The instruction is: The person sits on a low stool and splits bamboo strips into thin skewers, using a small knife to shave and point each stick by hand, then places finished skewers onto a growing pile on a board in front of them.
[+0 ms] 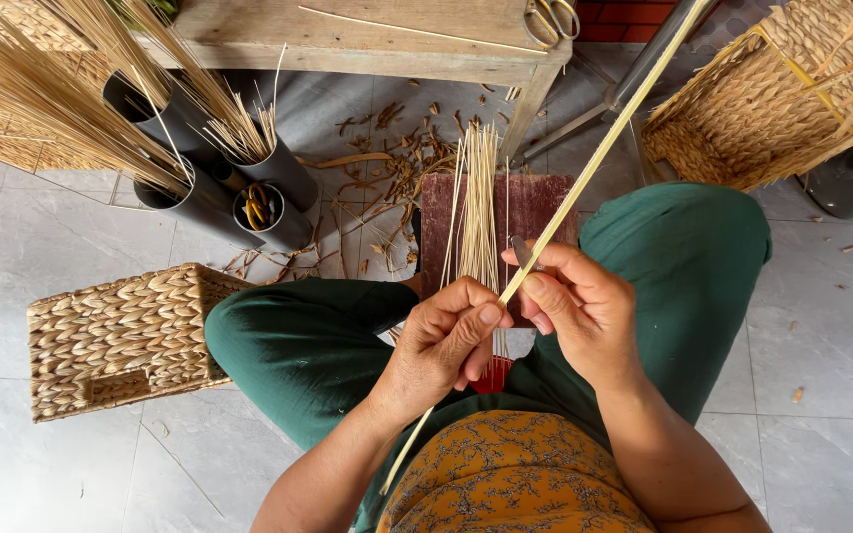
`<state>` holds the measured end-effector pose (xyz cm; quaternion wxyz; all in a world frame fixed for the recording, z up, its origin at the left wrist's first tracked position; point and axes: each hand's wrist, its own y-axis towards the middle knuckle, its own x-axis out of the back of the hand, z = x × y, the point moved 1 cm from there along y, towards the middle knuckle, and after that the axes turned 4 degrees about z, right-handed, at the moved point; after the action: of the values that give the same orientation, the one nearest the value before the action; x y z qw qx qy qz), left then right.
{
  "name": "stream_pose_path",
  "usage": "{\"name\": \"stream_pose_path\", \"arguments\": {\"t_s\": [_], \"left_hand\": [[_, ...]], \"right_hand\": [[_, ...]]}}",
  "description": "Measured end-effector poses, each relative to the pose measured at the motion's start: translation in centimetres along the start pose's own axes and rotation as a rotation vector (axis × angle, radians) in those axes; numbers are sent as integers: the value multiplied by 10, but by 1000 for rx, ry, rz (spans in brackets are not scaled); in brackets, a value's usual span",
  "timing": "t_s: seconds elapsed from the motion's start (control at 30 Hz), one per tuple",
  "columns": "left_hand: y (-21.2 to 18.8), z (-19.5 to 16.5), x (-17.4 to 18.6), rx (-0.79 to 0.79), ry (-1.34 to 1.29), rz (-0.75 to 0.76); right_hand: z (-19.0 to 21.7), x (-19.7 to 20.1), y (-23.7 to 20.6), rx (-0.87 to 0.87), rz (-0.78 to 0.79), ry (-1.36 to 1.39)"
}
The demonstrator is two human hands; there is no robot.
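Pinching one reed strip [584, 183], two hands

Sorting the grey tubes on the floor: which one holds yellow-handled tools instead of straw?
The short grey tube nearest the person's knee; yellow handles show inside, while the other tubes hold straw bundles.

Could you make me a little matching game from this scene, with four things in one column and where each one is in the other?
Things:
1. long pale strip
2. scissors
3. woven basket
4. bundle of thin sticks

Places:
A. on the wooden table at the top
B. on the floor beside the person's left knee
C. pinched between the left hand and right hand
D. lying on the dark red board between the knees

Pairs: 1-C, 2-A, 3-B, 4-D
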<state>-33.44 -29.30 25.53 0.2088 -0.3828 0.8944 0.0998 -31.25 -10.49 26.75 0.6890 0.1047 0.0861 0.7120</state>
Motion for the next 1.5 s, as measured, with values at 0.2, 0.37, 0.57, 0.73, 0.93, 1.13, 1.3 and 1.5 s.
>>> {"name": "stream_pose_path", "arguments": {"t_s": [0.2, 0.37, 0.57, 0.73, 0.93, 1.13, 1.3, 1.5], "left_hand": [[-16, 14, -1, 28, -197, 34], [-38, 23, 2, 84, -296, 23], [-52, 27, 8, 86, -329, 41], [-65, 29, 11, 132, -339, 27], [-73, 30, 17, 144, -288, -2], [-80, 33, 23, 199, -245, -29], [-89, 38, 29, 206, -259, -33], [-89, 38, 45, 222, -86, -219]], "right_hand": [[0, 16, 8, 42, -83, 123], [1, 26, 10, 41, -108, 146], [1, 35, 12, 63, -120, 169], [3, 55, 18, 109, -169, 238], [2, 63, 21, 68, -191, 264], [3, 76, 25, 103, -203, 265], [-4, 81, 26, 106, -291, 175], [12, 134, 42, 173, -390, 319]]}}
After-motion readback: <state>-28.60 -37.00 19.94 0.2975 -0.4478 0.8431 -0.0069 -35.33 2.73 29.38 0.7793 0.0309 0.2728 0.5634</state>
